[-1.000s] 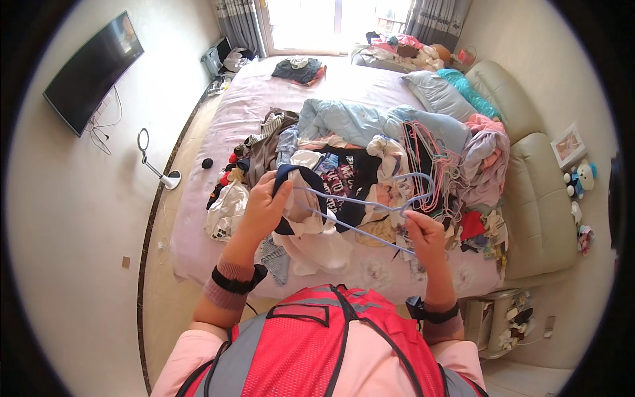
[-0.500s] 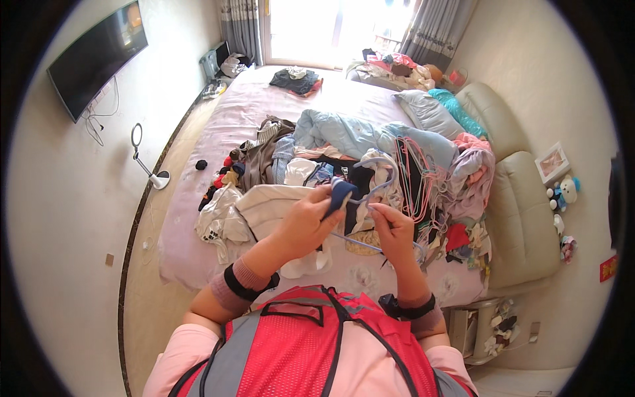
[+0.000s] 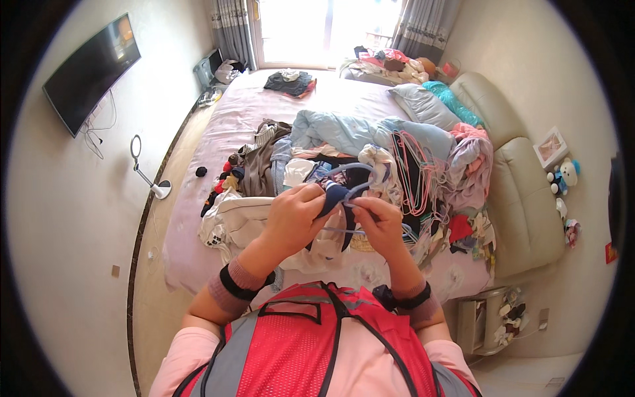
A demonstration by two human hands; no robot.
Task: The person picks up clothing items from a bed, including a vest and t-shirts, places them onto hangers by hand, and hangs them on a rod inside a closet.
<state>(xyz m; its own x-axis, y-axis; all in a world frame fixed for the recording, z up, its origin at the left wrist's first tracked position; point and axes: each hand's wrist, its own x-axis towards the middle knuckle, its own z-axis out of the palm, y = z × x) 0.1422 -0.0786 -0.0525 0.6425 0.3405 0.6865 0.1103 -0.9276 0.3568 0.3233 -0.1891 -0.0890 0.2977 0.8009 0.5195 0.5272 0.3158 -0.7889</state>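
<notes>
Above the near side of the bed, my left hand (image 3: pixel 293 217) pinches a navy-blue piece of clothing (image 3: pixel 335 196) with white on it. My right hand (image 3: pixel 381 226) is closed on a pale blue clothes hanger (image 3: pixel 345 230) just beside it, fingers close against the navy cloth. The hanger's curved part rises beyond my fingers, and its straight bar runs beneath. Both hands nearly meet, so the exact grip points are partly hidden. Under them lies a heap of clothes, with a white garment (image 3: pixel 245 215) to the left.
Pink and white hangers (image 3: pixel 411 175) lie on the heap's right part. A light blue quilt (image 3: pixel 337 131) is bunched behind it. Small dark and red rolled items sit at the left. A folded dark stack (image 3: pixel 291 83) rests at the bed's far end; a beige padded headboard (image 3: pixel 526 208) stands right.
My right hand has moved left, bringing the hanger against the navy cloth. My left hand has shifted slightly left, and more of the dark cloth hangs below my hands.
</notes>
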